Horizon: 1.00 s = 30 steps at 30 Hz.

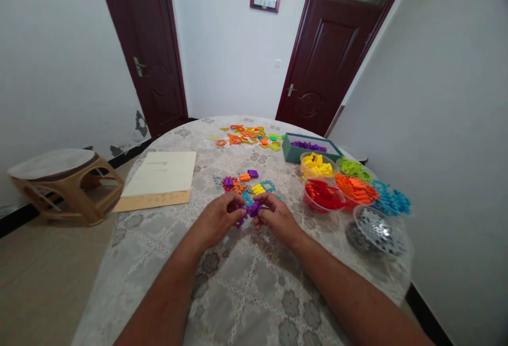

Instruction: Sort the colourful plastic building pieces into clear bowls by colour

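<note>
Between my two hands are purple plastic building pieces (254, 208), held low over the near middle of the table. My left hand (220, 218) pinches the left part, where a toothed purple piece hangs below the fingers. On the right, my right hand (278, 218) grips the other part between thumb and fingers. Whether the pieces are joined is too small to tell. Just beyond my hands lie an orange toothed piece (238, 186), a yellow connector (259, 189), a blue toothed ring (269, 185) and a purple connector (253, 173).
Clear tubs hold yellow pieces (316, 166), red pieces (322, 193) and grey pieces (373, 229) at right. Behind them stands a green box (293, 154) with purple pieces. Mixed pieces (244, 135) lie at the far edge. Paper sheets (161, 174) lie left; a stool (67, 182) stands beside the table.
</note>
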Tool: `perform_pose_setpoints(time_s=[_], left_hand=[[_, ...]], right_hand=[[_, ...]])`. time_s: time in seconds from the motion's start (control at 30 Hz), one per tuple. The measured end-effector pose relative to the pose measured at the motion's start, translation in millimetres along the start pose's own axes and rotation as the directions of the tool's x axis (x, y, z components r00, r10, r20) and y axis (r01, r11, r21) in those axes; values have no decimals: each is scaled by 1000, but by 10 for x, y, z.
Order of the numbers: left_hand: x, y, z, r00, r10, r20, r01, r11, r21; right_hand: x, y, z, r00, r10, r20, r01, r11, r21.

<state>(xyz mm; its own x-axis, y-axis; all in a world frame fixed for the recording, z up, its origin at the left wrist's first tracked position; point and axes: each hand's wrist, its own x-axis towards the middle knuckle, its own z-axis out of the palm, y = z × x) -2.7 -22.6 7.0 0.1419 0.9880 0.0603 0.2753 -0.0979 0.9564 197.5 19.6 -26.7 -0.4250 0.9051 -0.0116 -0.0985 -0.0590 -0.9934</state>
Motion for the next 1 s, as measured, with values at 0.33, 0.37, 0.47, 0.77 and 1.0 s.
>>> perform_pose_setpoints(time_s=[0.33, 0.37, 0.47, 0.77, 1.0], left_hand=[[3, 34, 56, 998, -13, 57, 14, 1000, -12], [7, 24, 24, 998, -30, 50, 31, 999, -20], [34, -59, -82, 989, -37, -141, 50, 995, 89], [135, -470, -55, 953, 218, -212, 40, 603, 797], [191, -472, -21, 982, 117, -146, 67, 507, 859]], right_hand=[[-54, -95, -27, 996, 11, 87, 4, 985, -170], [-75, -152, -46, 996, 34, 86, -14, 977, -214], [-199, -465, -133, 983, 127, 129, -60, 900, -432], [414, -1586, -1122, 995, 63, 79, 37, 501, -865], [1324, -1841, -1933, 866, -280, -415, -259, 460, -850]])
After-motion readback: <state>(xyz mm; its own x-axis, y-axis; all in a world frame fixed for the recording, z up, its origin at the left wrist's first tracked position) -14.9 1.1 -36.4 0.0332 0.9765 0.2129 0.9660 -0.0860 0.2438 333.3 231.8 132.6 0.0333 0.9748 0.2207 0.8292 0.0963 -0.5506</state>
